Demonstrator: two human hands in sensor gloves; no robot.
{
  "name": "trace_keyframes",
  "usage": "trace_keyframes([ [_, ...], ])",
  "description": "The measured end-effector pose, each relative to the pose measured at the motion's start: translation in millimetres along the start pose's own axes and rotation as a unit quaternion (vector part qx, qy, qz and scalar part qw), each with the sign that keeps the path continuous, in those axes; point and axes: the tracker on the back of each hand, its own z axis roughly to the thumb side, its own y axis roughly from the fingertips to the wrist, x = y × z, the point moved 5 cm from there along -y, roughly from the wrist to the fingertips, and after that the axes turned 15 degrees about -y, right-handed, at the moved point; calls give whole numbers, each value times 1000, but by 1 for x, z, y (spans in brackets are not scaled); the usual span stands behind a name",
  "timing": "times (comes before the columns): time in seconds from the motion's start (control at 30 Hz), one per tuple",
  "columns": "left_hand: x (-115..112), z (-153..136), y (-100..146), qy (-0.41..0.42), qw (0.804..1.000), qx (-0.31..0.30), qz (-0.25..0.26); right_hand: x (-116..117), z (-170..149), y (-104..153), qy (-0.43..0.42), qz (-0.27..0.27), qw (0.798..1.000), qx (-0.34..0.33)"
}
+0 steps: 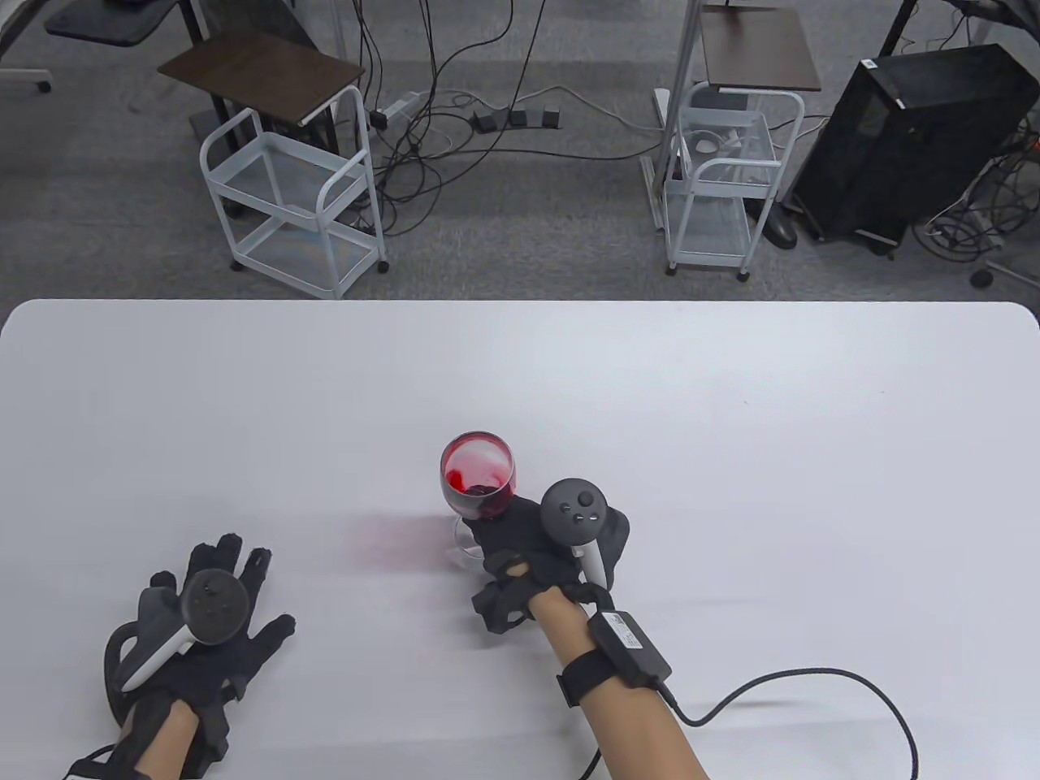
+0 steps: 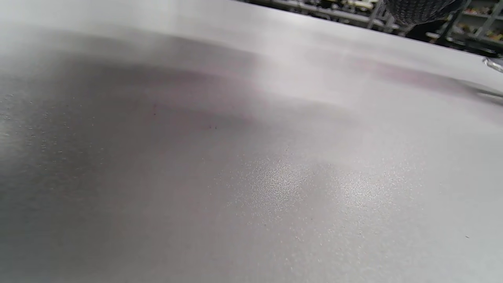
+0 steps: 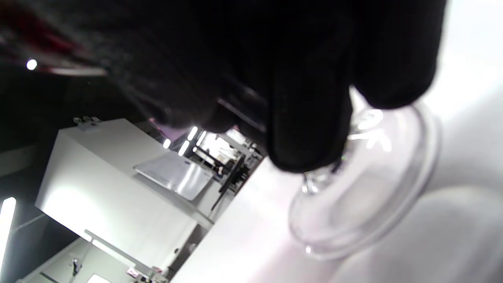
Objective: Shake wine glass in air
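A wine glass (image 1: 478, 475) with red liquid is held off the white table (image 1: 731, 422), tilted. My right hand (image 1: 528, 544) grips it around the stem, just under the bowl. In the right wrist view my gloved fingers (image 3: 310, 118) wrap the stem above the clear round foot (image 3: 365, 188), which hangs above the table. The red liquid sits sloshed to one side of the bowl. My left hand (image 1: 215, 617) rests flat on the table at the lower left, fingers spread, holding nothing. The left wrist view shows only bare table (image 2: 251, 165).
A cable (image 1: 796, 691) runs from my right wrist across the table's lower right. Beyond the far table edge stand two white wire carts (image 1: 292, 203) (image 1: 723, 179), a black computer case (image 1: 910, 138) and floor cables.
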Motion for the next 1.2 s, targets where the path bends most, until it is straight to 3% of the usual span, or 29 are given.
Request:
trace_keyframes([
  [0.1,0,0,-1,-2,1000,0,-3,5,1,2,-17,19,1000,-14],
  [0.17,-1,1,-1,-3,1000,1,-4,-2,2,0,-12,-14,1000,-9],
  [0.37,-1,0,-2,-2,1000,0,-5,2,1,1,-31,3,999,-8],
  [0.43,-1,0,-1,-3,1000,0,-4,-4,0,-1,-14,-20,1000,-2],
  [0.57,-1,0,-2,-2,1000,0,-3,4,0,2,-11,13,1000,-11],
  [0.67,-2,0,-2,-3,1000,1,-6,-2,0,-1,-13,-20,1000,-8],
  [0.8,-1,0,-2,-2,1000,0,-3,4,1,1,-4,10,1000,-12],
  [0.93,-2,0,-2,-5,1000,0,-6,-3,1,-1,-11,-21,1000,-7],
  [1.03,-2,0,-3,-4,1000,0,-6,4,0,2,-11,6,1000,-1],
  [1.2,-1,0,-1,2,1000,-2,-1,2,1,-1,18,-9,1000,1],
])
